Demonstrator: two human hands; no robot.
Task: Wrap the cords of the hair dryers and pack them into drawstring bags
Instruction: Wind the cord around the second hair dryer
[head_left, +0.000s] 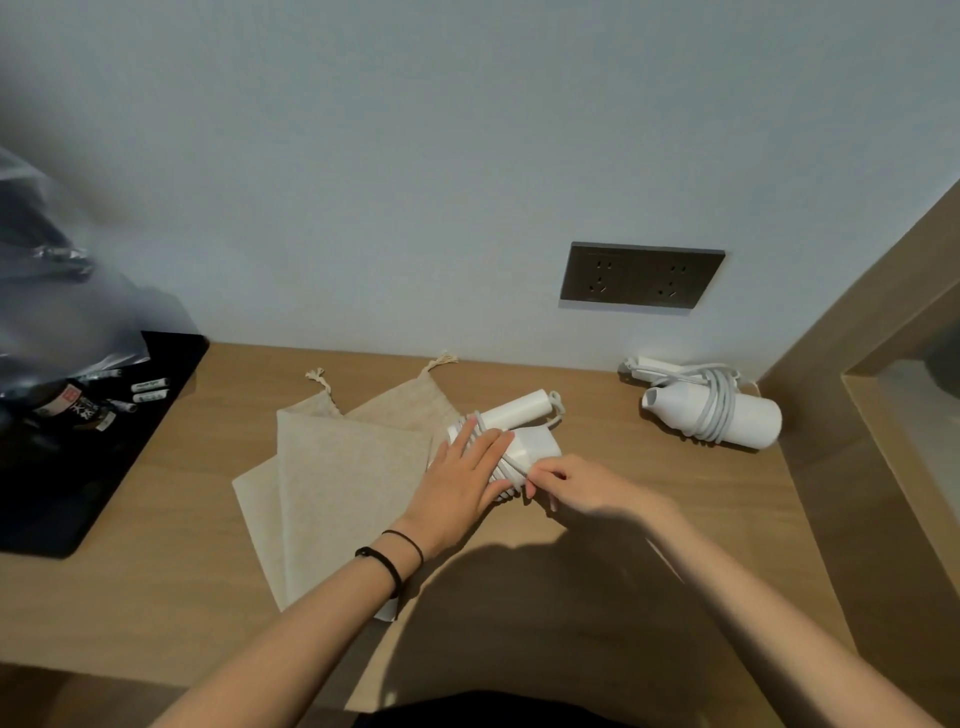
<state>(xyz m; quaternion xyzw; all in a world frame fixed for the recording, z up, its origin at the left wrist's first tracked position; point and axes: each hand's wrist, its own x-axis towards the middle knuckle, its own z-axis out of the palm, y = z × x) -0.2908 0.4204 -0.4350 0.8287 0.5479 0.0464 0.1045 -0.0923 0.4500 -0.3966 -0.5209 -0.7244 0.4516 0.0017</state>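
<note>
Your left hand (462, 478) presses flat on the hair dryer (535, 444), your right hand (576, 486) pinches its cord (514, 462); the drawstring bags (337, 467) lie flat alongside.

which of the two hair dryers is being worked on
The middle dryer, beside the drawstring bags: the left hand rests flat on it and the right hand pinches its cord. The other dryer, by the wall at right, lies untouched.

Hair dryers (524, 431) & cords (719, 405) shown white; drawstring bags (343, 478) beige; table (649, 519) light wood-grain; tray (78, 467) black.
</note>
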